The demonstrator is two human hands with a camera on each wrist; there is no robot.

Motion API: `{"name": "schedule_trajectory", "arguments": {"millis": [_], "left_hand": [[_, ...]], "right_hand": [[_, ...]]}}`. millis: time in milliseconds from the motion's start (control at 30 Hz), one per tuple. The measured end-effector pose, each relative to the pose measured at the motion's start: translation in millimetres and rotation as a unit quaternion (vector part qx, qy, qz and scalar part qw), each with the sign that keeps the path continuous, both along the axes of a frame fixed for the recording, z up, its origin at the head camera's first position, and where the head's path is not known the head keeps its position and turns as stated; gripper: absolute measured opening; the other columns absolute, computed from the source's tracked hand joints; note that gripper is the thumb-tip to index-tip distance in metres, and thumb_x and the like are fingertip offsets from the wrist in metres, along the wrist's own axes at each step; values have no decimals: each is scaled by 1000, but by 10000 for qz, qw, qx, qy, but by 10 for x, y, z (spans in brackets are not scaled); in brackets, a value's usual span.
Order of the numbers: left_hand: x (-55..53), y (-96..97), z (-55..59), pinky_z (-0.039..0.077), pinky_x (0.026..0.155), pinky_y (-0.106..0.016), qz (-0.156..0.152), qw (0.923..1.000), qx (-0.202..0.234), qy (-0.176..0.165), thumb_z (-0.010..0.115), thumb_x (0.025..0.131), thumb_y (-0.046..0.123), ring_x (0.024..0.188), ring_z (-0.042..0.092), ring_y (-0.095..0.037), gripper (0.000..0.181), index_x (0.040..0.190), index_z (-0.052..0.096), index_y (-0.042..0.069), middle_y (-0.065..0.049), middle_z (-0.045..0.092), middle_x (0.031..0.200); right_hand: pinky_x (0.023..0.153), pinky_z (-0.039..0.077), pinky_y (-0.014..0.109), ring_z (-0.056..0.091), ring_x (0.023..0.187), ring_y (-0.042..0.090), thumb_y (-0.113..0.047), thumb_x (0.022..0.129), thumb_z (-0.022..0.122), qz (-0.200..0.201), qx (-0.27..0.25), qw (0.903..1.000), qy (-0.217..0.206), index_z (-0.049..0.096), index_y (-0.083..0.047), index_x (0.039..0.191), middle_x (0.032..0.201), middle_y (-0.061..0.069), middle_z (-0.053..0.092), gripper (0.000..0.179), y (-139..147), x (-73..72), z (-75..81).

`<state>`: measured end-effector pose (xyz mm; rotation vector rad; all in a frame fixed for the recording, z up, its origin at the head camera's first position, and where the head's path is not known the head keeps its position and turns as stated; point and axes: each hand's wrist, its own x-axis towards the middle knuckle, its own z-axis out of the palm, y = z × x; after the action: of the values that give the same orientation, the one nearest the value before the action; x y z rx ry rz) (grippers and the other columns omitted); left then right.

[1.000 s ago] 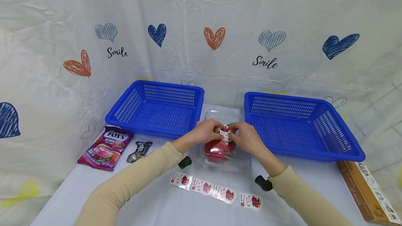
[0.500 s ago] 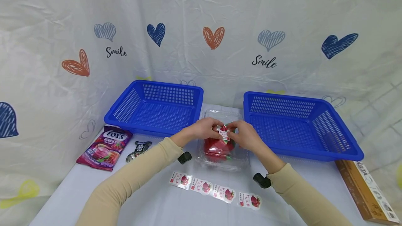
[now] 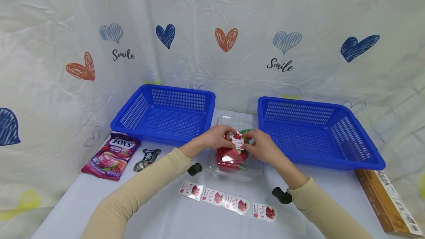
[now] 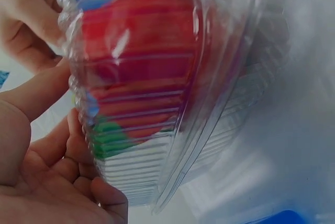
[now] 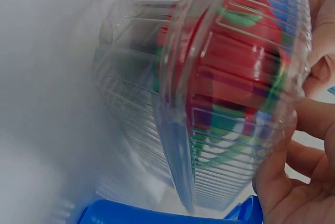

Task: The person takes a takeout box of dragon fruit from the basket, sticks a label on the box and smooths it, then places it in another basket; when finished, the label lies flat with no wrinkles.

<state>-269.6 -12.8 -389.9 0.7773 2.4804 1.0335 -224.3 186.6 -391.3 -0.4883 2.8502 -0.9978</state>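
A clear plastic clamshell box [image 3: 254,170] stands shut on the table between two blue baskets. Through its walls shows a rounded red item [image 3: 229,158] with green parts; its kind is unclear. Over the box's top lies a small white sticker [image 3: 238,142] with a red fruit picture. My left hand [image 3: 217,137] pinches the sticker's left edge, and my right hand [image 3: 262,146] pinches its right side. Both wrist views show fingertips touching the box's upper surface, the left fingers [image 4: 78,153] and right fingers [image 5: 275,171] curled; the sticker is hidden there.
Blue baskets stand behind, left [image 3: 162,135] and right [image 3: 318,161]. A strip of several stickers [image 3: 227,201] lies in front. At left are a purple candy bag [image 3: 113,158] and a black packet [image 3: 147,159]; an orange-brown box [image 3: 382,202] lies right.
Both hands stay over the box with the sticker between them. The right hand and wrist have shifted slightly right, and a little more green shows beside the sticker.
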Motion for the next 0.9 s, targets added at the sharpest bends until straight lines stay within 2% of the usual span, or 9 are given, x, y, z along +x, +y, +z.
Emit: {"name": "schedule_trajectory", "arguments": {"millis": [367, 667, 900], "left_hand": [[-1, -25, -31, 41, 61, -21, 64, 9999, 132, 47, 77, 85, 15, 68, 49, -9, 33, 114, 65, 7, 1, 56, 79], [3, -14, -41, 40, 59, -20, 66, 9997, 68, 229, 72, 90, 16, 66, 49, -9, 28, 115, 65, 7, 1, 57, 79], [1, -11, -48, 40, 59, -21, 92, 9998, 67, 178, 73, 89, 16, 68, 50, -10, 30, 116, 65, 7, 1, 58, 81]], "right_hand": [[57, 52, 28, 65, 69, 16, -10, 90, 69, 204, -31, 9998, 43, 65, 5, 118, 103, 19, 58, 32, 43, 53, -30], [58, 54, 28, 65, 73, 20, -9, 89, 71, 28, -63, 9998, 176, 68, 0, 108, 101, 16, 62, 21, 35, 75, -46], [58, 54, 28, 65, 72, 18, -8, 89, 71, -97, -62, 9997, 201, 69, -2, 104, 98, 12, 63, 16, 34, 95, -61]]}}
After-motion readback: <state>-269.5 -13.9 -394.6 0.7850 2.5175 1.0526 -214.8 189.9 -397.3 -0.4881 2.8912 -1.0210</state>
